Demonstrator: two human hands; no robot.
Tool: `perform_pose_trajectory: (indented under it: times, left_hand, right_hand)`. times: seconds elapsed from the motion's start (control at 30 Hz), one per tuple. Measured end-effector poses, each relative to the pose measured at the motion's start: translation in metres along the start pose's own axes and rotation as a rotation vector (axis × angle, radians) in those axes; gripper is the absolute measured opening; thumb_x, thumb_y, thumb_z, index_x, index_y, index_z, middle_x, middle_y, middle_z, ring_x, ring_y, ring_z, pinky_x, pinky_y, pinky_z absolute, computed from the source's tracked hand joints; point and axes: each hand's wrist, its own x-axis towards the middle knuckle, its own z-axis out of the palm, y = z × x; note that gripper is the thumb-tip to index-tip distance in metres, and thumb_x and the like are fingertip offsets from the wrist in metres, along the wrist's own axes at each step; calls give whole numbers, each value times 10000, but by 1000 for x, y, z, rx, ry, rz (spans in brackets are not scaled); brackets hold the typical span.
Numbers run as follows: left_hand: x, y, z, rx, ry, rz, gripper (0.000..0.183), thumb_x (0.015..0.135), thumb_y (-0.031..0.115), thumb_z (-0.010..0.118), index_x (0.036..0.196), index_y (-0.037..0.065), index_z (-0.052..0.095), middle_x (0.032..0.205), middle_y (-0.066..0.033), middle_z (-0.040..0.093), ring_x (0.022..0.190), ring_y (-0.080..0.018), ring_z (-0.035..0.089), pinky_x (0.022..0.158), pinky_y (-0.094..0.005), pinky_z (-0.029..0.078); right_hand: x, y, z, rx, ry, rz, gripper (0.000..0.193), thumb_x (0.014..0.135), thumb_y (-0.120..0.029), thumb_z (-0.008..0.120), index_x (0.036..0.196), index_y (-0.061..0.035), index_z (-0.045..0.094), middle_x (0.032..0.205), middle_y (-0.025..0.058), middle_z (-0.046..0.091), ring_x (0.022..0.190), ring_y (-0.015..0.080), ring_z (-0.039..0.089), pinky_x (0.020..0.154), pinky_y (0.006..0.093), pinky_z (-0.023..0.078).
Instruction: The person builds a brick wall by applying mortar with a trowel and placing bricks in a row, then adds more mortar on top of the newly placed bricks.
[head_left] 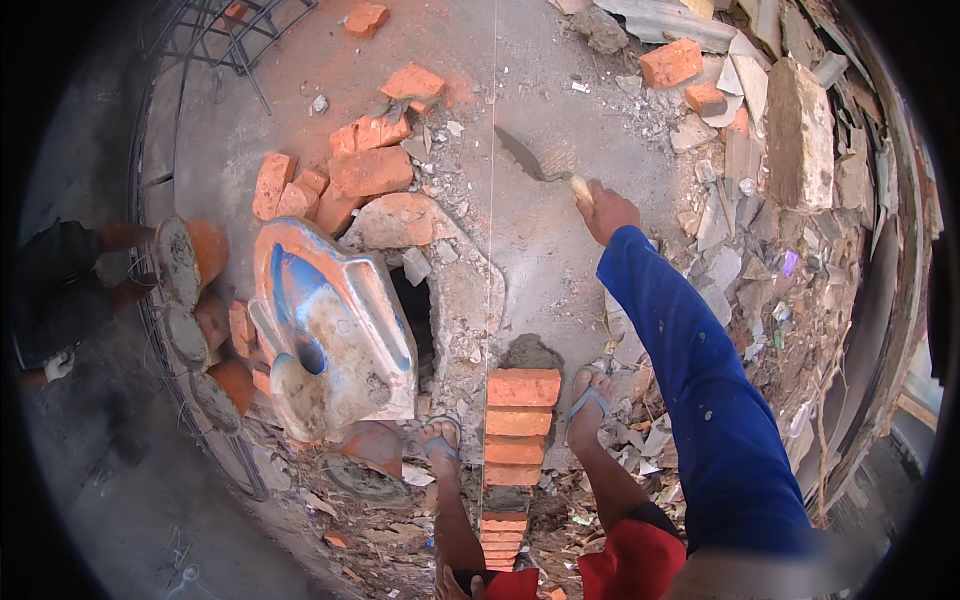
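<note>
Blue sleeve (690, 390), lower right, leads to the right hand (608, 211) gripping a trowel (524, 156); left hand (460, 586), bottom edge, unclear. Bricklaying seems underway, probably needing mortar (530, 352) next.

Trowel blade (522, 155): thin metal, dull grey. Trowel handle (580, 188): pale, looks like wood. Brick row (513, 452): fired clay, matt, grainy. Mortar patch (531, 353): rough, damp-looking. Floor (560, 270): cement-like, matt, fairly smooth, dusty. Toilet pan (335, 330): smooth blue inner surface, smeared with rough grey cement. Sleeve (690, 370): blue cloth, matt, pale-flecked. Bars (215, 30): dark metal, unpolished. Rubble (720, 260): rough, chipped.
</note>
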Motion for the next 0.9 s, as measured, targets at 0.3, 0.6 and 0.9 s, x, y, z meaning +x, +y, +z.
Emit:
perform_pose_trajectory:
  times: [0.3,0.6,0.9]
  left_hand:
    - [7,38,0,80,21,9,702,924,353,632,1447,-54,401,1474,-291,433,1359,-449,411,1142,-512,321]
    - [-11,44,-12,116,66,-85,711,872,325,670,1431,-24,403,1414,-288,471,1322,-463,423,1119,-542,314]
    - [1,11,-1,53,112,109,728,889,375,672,1457,19,389,1484,-241,412,1345,-451,404,1112,-538,322]
  right_hand:
    - [65,-1,-8,95,176,33,448,992,-440,479,1232,-63,500,1032,265,689,949,457,672,838,553,523]
    - [-63,96,-8,141,248,252,425,991,-449,521,1148,-54,537,926,254,696,876,444,676,769,546,524]
    - [-141,240,22,-116,167,322,548,1001,-542,460,1270,-71,535,988,261,702,892,456,675,746,551,526]
